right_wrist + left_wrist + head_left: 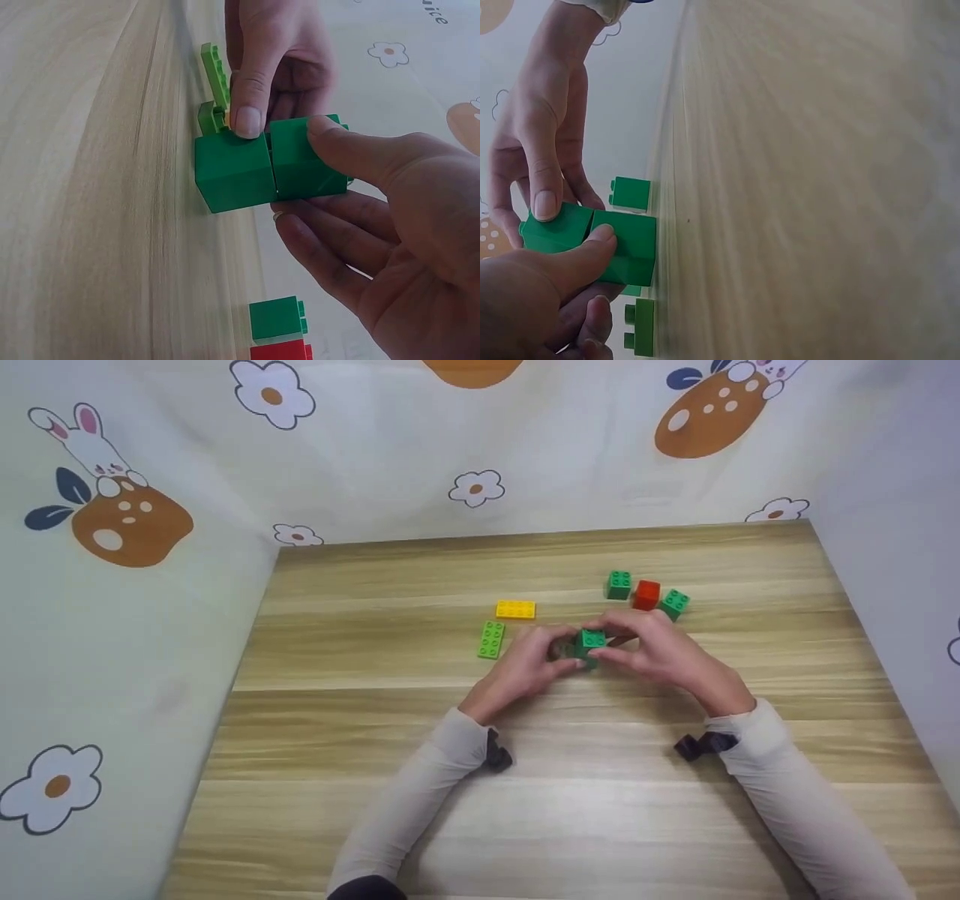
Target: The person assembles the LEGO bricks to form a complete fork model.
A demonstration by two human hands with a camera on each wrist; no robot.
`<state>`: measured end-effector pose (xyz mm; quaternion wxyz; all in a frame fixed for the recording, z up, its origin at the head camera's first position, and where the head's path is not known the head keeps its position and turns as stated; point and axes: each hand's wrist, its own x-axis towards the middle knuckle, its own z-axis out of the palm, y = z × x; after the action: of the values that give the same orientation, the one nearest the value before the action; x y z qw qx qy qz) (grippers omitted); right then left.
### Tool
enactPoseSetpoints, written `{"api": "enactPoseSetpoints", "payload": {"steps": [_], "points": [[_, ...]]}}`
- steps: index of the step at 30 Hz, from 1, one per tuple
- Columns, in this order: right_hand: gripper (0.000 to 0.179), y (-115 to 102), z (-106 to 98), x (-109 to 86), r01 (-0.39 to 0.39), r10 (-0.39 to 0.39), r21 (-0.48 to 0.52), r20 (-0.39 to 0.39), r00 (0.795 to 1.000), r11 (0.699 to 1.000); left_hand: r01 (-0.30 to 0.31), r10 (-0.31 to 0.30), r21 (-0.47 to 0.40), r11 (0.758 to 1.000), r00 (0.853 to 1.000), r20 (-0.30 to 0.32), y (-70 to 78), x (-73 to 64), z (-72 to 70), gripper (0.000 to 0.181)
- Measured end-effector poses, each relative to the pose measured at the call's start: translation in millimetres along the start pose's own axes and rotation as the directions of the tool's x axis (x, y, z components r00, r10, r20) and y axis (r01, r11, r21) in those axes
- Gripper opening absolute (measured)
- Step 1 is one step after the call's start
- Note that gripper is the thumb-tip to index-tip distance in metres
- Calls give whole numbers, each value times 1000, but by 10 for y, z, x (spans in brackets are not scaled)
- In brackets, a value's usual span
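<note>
Two dark green toy building bricks stand one on top of the other between the hands, a thin slanted gap showing at their seam. My left hand (529, 664) grips the lower brick (231, 174), its thumb flat on the side. With thumb and fingers, my right hand (660, 649) pinches the upper brick (296, 169), whose studs face up in the head view. The lower brick sits close over the tabletop and is mostly hidden by fingers in the head view.
Left of the hands lie a yellow flat brick (516, 610) and a light green flat brick (491, 640). Beyond the right hand stand a green brick (619, 585), a red brick (646, 595) and another green brick (675, 604). Patterned cloth (375, 457) borders the wooden table (337, 735).
</note>
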<state>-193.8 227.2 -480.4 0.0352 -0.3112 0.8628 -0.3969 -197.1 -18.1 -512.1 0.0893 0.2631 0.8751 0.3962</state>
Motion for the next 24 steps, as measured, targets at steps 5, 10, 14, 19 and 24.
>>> {"api": "enactPoseSetpoints", "payload": {"steps": [5,10,14,19,24], "points": [[33,-15,2,-2,3,-3,-13,3,1000,1000,5,-5,-7,1000,1000,-1,5,5,-1,44],[33,-22,25,3,16,-17,-60,-12,1000,998,-20,20,-14,1000,1000,-7,-11,9,6,36],[33,-20,40,4,19,-21,-79,-14,1000,997,-23,23,-15,1000,1000,-6,-13,13,8,36],[32,-15,26,-1,0,0,-61,-2,1000,998,-21,21,-27,999,1000,2,-8,12,7,36],[34,-6,21,1,-21,22,-57,14,1000,998,-5,4,-39,999,1000,-9,-9,8,8,41]]}}
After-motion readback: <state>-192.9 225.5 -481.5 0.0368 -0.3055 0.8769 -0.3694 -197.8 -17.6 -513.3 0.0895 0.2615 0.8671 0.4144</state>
